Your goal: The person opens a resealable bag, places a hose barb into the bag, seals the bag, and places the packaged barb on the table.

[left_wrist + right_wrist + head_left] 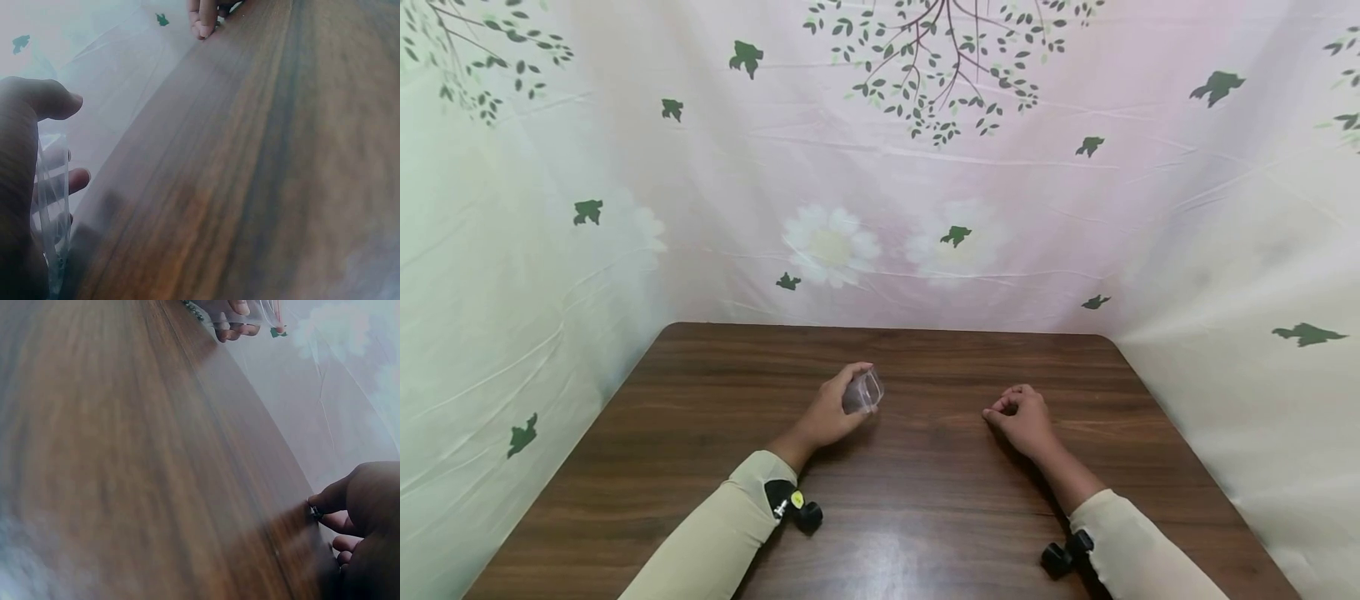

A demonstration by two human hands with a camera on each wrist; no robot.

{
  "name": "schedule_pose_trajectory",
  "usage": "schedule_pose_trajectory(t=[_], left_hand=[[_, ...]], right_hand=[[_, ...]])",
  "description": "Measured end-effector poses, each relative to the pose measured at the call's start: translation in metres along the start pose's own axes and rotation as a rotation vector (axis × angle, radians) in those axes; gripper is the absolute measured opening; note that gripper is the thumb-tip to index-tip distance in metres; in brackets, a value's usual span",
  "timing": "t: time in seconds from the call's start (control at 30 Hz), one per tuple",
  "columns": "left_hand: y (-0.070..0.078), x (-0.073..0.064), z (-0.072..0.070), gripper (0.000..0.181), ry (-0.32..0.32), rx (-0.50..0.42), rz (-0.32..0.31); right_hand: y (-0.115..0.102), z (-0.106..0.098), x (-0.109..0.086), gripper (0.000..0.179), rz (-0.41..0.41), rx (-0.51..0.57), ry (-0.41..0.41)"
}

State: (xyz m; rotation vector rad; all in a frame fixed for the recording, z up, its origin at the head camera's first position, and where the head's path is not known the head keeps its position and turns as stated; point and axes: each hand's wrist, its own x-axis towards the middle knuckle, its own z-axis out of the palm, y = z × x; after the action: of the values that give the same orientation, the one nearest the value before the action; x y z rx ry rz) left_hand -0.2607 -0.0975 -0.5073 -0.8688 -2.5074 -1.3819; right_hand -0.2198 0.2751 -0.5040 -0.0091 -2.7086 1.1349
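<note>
Over the middle of the table my left hand [829, 414] grips a clear plastic container [867, 390], thumb on the near side and fingers on the far side. It is tilted, with its squarish rim facing right. Through its wall [55, 206] the fingers show in the left wrist view. To the right, my right hand [1027, 422] is held low over the table, thumb and forefinger together. Between those fingertips, the right wrist view has a tiny dark, shiny piece [315, 512]; its kind cannot be made out. A wide gap separates the two hands.
The brown wood-grain table [925, 500] has rounded far corners. A pale cloth backdrop [722, 183] printed with leaves, birds and flowers rises behind it and along both sides. Black wrist camera mounts [808, 517] sit on both sleeves.
</note>
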Motion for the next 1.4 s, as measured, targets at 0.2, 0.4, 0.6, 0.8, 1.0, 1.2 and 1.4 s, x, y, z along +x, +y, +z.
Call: schedule_pose_trajectory(t=[0.2, 0.4, 0.6, 0.8, 1.0, 1.2, 1.4], left_hand=[[0.001, -0.001, 0.0, 0.072, 0.007, 0.004, -0.009], [0.0, 0.0, 0.0, 0.072, 0.009, 0.011, -0.005], [-0.001, 0.002, 0.0, 0.072, 0.012, 0.012, -0.01], [-0.001, 0.003, 0.0, 0.073, 0.008, 0.005, -0.034], [-0.002, 0.004, 0.001, 0.073, 0.015, 0.012, -0.044], [0.001, 0.004, 0.001, 0.073, 0.006, 0.018, -0.055], [0.002, 0.006, 0.001, 0.073, 0.008, 0.022, -0.032]], right_hand=[[0.001, 0.002, 0.003, 0.018, -0.014, -0.027, 0.004], [0.001, 0.005, 0.006, 0.022, -0.053, 0.001, 0.018], [-0.004, 0.011, 0.012, 0.02, -0.113, 0.075, 0.102], [-0.016, 0.022, 0.017, 0.016, -0.208, 0.167, 0.236], [-0.037, 0.044, 0.021, 0.012, -0.285, 0.3, 0.285], [-0.062, 0.076, 0.02, 0.009, -0.409, 0.374, 0.288], [-0.084, 0.101, 0.017, 0.008, -0.479, 0.409, 0.267]])
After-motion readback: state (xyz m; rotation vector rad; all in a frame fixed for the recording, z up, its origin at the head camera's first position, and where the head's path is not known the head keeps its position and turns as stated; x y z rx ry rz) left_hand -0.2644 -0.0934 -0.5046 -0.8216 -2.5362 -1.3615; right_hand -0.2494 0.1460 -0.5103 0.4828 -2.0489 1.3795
